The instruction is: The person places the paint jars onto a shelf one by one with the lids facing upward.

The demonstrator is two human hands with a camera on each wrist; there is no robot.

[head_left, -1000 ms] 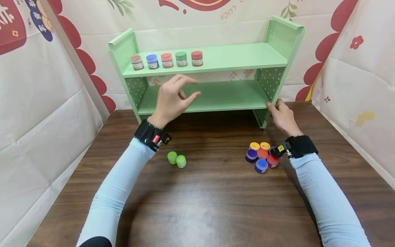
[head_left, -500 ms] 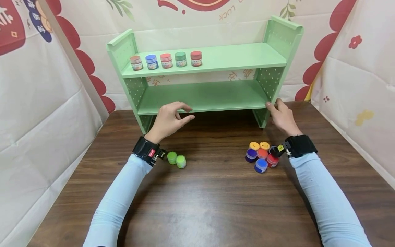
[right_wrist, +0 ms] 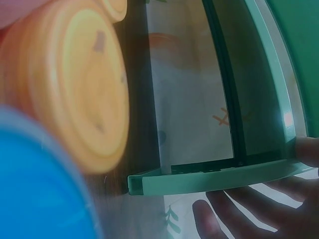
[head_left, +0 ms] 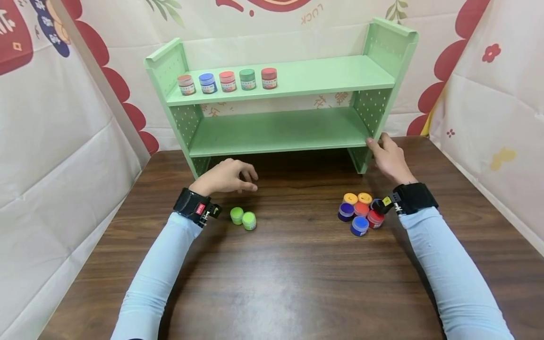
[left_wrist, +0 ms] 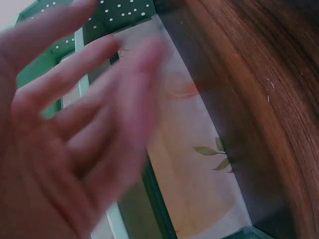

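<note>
Two light-green jars (head_left: 244, 219) sit on the bench (head_left: 276, 283) near the left hand (head_left: 227, 176), loosely bent and holding nothing; the right hand (head_left: 389, 159) grips the green rack (head_left: 280, 130) at its side, presumably steadying it.

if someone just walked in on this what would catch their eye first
Probably the green two-tier shelf at the back of the table, with five small jars on the left of its upper tier. Then two lime-green jars near the left hand, and a colourful jar cluster near the right hand, which grips the shelf's right side.
</note>
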